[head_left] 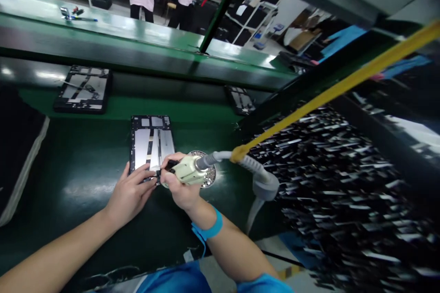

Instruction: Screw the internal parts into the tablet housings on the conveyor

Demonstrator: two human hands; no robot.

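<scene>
An opened tablet lies on the green bench, its silver inner plates and a dark ribbon cable exposed. My left hand grips the tablet's near end, thumb at its left edge and fingers over the bottom. Wrapped in my right hand is a pale electric screwdriver, tilted towards the tablet's near right corner. The screwdriver's tip and the spot it meets are hidden by my fingers. Partly behind the tool, a round dish of small screws stands to the tablet's right.
Two more opened tablets, one at left and one at right, lie farther back. A yellow strap slants down to the screwdriver's grey cable. Dark cloth borders the left side. People stand beyond the bench.
</scene>
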